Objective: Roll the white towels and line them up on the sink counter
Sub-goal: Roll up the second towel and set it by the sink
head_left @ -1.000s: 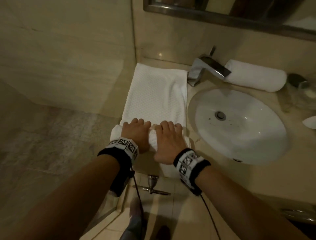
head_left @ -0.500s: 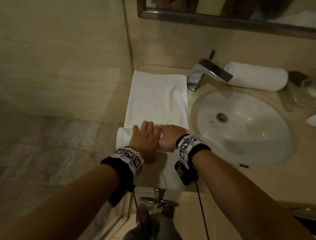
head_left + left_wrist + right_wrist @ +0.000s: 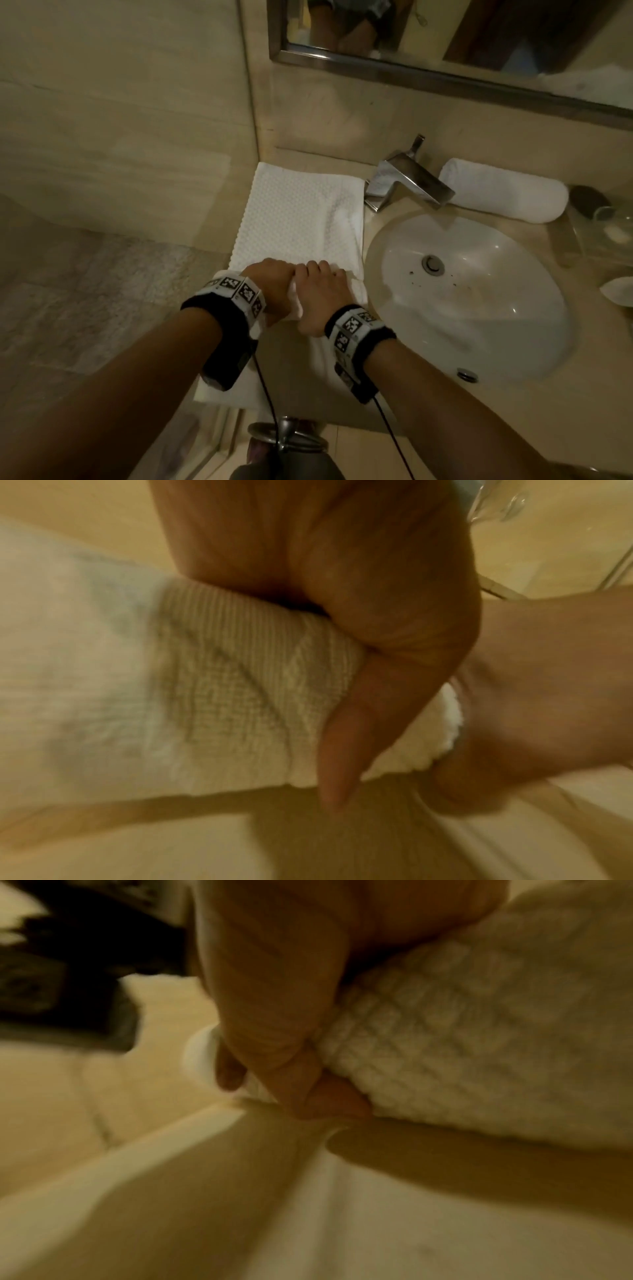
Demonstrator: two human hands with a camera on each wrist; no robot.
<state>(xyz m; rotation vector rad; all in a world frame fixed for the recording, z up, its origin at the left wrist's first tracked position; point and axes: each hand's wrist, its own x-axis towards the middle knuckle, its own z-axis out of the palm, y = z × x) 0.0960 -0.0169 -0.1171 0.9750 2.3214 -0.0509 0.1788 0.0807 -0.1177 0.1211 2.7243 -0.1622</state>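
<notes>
Both hands (image 3: 301, 291) rolled the towel (image 3: 301, 219) farther beside the sink (image 3: 479, 308).

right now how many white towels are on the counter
2. One towel lies flat left of the sink, its near end being rolled under both hands. One rolled towel sits behind the faucet by the wall. Others may lie out of view.

Chrome faucet (image 3: 409, 183) behind white oval basin (image 3: 479, 308); framed mirror (image 3: 445, 73) above; clear glass (image 3: 613, 226) far right
</notes>
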